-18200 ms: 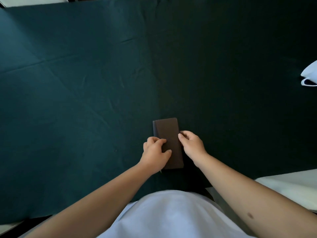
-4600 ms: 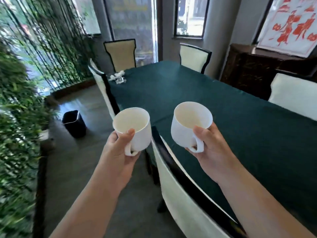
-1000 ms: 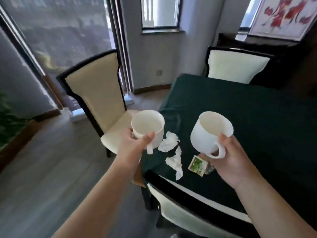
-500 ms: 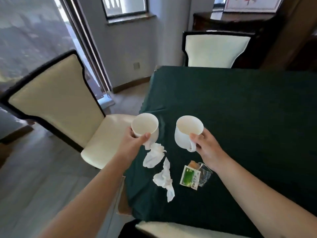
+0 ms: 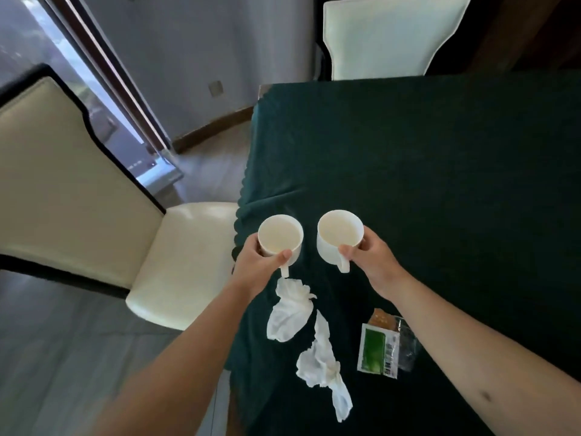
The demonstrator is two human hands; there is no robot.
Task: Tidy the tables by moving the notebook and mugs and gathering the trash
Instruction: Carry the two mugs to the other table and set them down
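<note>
Beneath and beyond both hands lies the table (image 5: 440, 184), draped in a dark green cloth that hangs over its near-left corner; this broad bare surface is the likely set-down area for what the hands carry. To the left of the left hand stands a cream chair (image 5: 94, 190), its seat just beside the table edge, and a second chair (image 5: 386, 36) stands well beyond the right hand at the far edge. The left hand (image 5: 254, 265) is closed around the left mug (image 5: 280, 239), thumb across the near wall above the handle and fingers wrapped behind it, a grip that keeps the rim level. The right hand (image 5: 374, 262) is closed on the right mug (image 5: 339, 237), thumb laid near the handle root, fingers on the far side. Both mugs sit upright, apart from each other, close above the cloth near the corner; whether their bases touch it cannot be determined. Nearer the body than the left hand lie two crumpled tissues (image 5: 290, 313) (image 5: 323, 363), loose on the cloth. Under the right forearm lies a green-and-white packet (image 5: 377, 350) with a clear wrapper (image 5: 407, 344) beside it. Judgement: the mugs are being placed clear of this trash, so both hands become free to gather it next. The notebook is not in view.
</note>
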